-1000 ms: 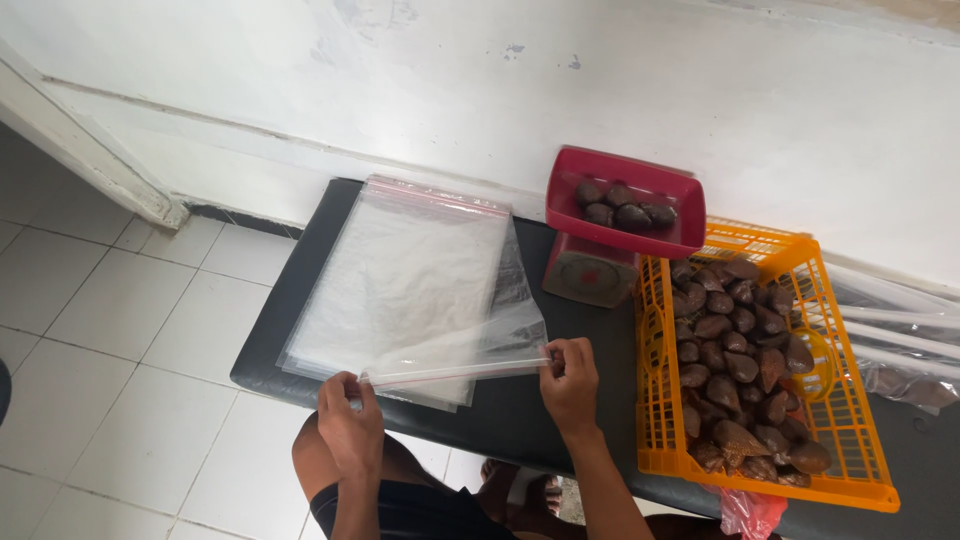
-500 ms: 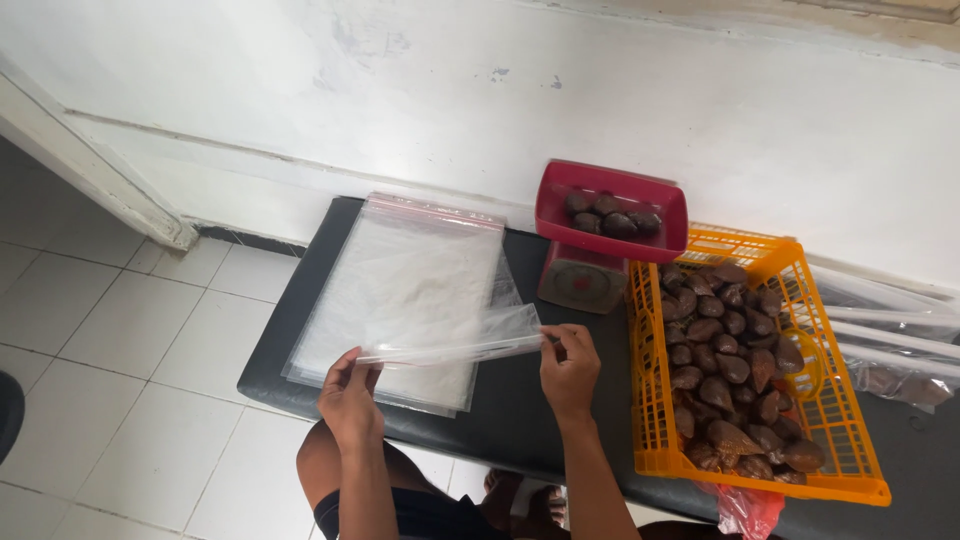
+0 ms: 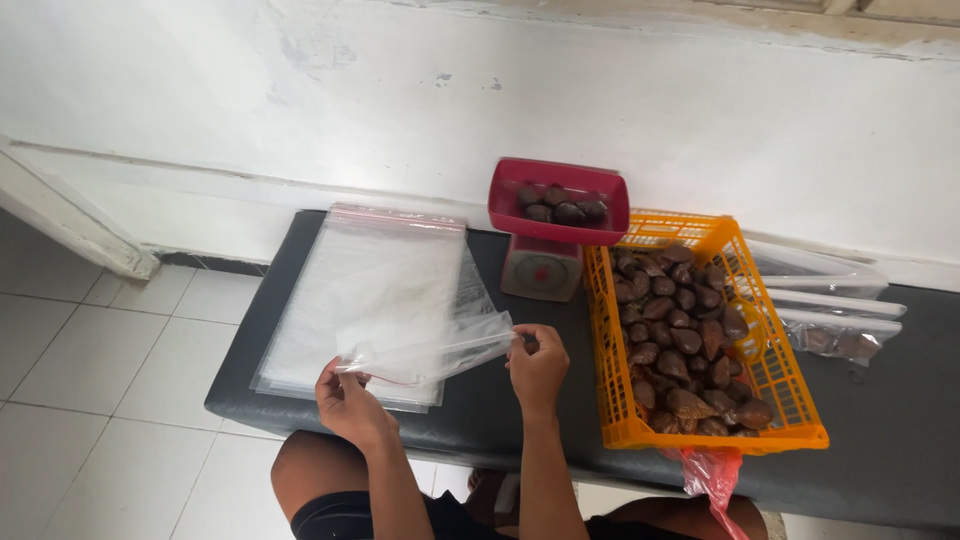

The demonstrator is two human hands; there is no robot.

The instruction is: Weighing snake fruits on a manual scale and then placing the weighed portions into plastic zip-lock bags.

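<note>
White wall and pale floor tiles frame a dark table [image 3: 480,400] across the middle. At centre right an orange basket [image 3: 790,400] of brown fruit [image 3: 680,340] stands just beside a scale [image 3: 540,268] with a red tray [image 3: 560,215]. Sealed packets [image 3: 830,310] lie at far right. Left of centre, a bag stack [image 3: 360,290] lies flat. Both hands, left [image 3: 348,405] and right [image 3: 538,368], are apart, each pinching one end of a clear bag [image 3: 430,350] lifted over the stack's lower edge.

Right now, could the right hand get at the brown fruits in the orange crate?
Probably yes. The right hand sits just beside the orange crate, whose top is open with the brown fruits exposed. But its grip is busy pinching the clear plastic bag, so it would need to let go first.
</note>
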